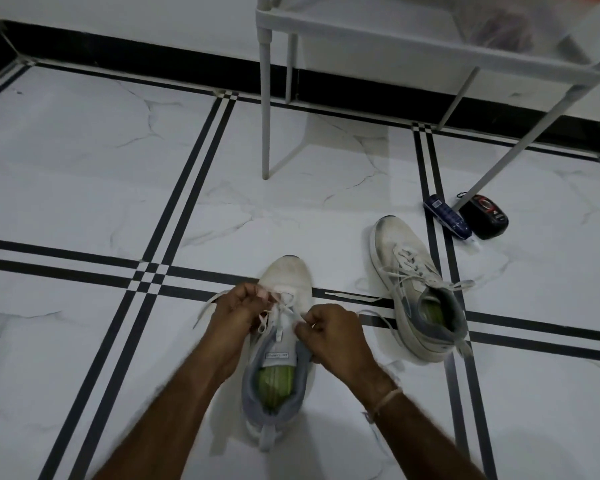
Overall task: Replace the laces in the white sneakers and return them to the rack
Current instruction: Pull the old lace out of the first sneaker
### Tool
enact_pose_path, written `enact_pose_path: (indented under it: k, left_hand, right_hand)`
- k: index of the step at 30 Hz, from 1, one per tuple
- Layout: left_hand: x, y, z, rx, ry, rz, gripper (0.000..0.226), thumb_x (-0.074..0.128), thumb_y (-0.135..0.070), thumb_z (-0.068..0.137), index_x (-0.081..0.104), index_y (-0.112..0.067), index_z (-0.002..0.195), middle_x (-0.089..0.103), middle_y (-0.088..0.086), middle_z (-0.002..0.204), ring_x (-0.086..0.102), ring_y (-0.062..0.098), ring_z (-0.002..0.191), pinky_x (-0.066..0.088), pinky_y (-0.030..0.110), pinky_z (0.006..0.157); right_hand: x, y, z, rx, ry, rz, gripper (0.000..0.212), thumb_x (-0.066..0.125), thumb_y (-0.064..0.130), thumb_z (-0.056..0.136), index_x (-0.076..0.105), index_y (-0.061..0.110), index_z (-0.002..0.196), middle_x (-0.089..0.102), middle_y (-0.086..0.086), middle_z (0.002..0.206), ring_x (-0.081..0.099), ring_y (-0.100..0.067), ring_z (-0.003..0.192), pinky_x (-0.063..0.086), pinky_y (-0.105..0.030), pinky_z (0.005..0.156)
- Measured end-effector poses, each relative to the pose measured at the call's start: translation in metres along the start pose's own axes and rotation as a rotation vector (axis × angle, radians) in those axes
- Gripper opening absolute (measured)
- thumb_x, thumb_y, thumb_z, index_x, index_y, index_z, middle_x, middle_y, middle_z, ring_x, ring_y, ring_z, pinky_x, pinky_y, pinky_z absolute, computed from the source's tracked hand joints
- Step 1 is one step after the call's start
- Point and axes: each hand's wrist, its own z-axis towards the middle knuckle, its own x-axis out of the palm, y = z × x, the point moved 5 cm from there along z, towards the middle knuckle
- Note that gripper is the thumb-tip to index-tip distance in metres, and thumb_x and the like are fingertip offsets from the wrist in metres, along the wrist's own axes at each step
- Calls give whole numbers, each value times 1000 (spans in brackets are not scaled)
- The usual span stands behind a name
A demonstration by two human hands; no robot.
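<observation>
Pinching the lace [289, 311] from both sides: our left grip [238, 306] is curled closed round a strand near the toe-end eyelets, and our right grip [329, 332] has thumb and fingers nipped tight on another strand over the tongue. All of that sits on the near sneaker [284, 273], flat on the floor [84, 174] in front of us, toe pointing away. Loose lace ends trail out on either side of it. The other sneaker [394, 237] lies just to the right, its laces slack and spilling onto the tiles. The rack [326, 20] stands beyond both shoes, with a dark blue thing [447, 220] and a black one [487, 216] by its leg, can't tell what they are.

What could bite us, we reckon: nothing pins the shoe down, so a hard tug could skate it across that glossy tile. Pulling one side more leaves uneven ends. And the two shoes' loose ends lie close enough to tangle.
</observation>
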Motion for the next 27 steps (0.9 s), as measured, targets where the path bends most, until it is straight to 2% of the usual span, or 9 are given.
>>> enact_pose_path:
  k: [4,7,9,12,13,18,23,24,27]
  left_hand:
    - [9,-14,2,328,11,618,8,81,-18,82,73,-18,80,69,-5,70,61,2,66,46,16,65]
    - [9,-19,5,464,-2,886,22,81,-25,81,67,-24,65,63,-7,65,59,0,69,39,12,61]
    - [4,-16,10,354,-81,698,27,72,-22,91,64,-25,66,65,-5,69,58,0,68,40,15,64]
    - [-11,-9,8,11,-253,-202,35,46,-16,106,59,-21,74,70,0,73,59,13,71,47,27,63]
    - [-14,-7,7,-30,-270,-311,35,42,-13,106,54,-20,74,66,-2,67,58,15,70,47,27,62]
    - [3,-7,-2,387,-3,834,16,72,-43,84,64,-29,84,67,-6,85,61,13,81,50,30,72]
    - [13,-16,5,577,-34,1147,25,68,-31,92,55,-23,72,58,-3,79,52,19,86,35,29,63]
    - [12,-16,4,568,-83,1024,24,64,-29,93,55,-19,73,58,-3,78,54,20,85,36,26,62]
    - [-4,-14,8,180,-232,-139,25,47,-22,104,55,-13,82,64,5,80,63,19,81,52,29,70]
  right_hand:
    - [3,-3,1,4,-36,58,38,73,40,87,60,10,69,65,-8,65,67,-25,63,57,-49,64]
    - [4,-3,1,13,-22,72,43,72,45,86,60,8,66,63,-9,64,65,-26,62,57,-49,62]
    - [4,-3,1,29,-14,96,42,73,43,85,61,7,66,63,-10,64,65,-27,62,58,-49,62]
    - [3,-6,3,42,-9,121,37,74,37,86,63,7,66,64,-10,64,66,-28,64,58,-50,63]
    - [4,-6,3,45,-8,128,37,74,37,85,63,7,67,64,-11,64,66,-29,64,58,-51,63]
    - [9,-7,1,58,0,137,29,75,32,86,67,12,66,67,-5,64,68,-25,65,60,-49,63]
    - [9,-7,0,73,4,171,28,77,28,86,67,13,64,68,-5,63,69,-25,62,60,-47,59]
    - [8,-7,0,77,-3,174,30,77,27,86,66,13,63,68,-6,63,69,-25,61,60,-47,58]
    - [5,-8,-1,94,-17,191,33,75,23,87,62,11,59,66,-10,60,67,-28,56,60,-46,53]
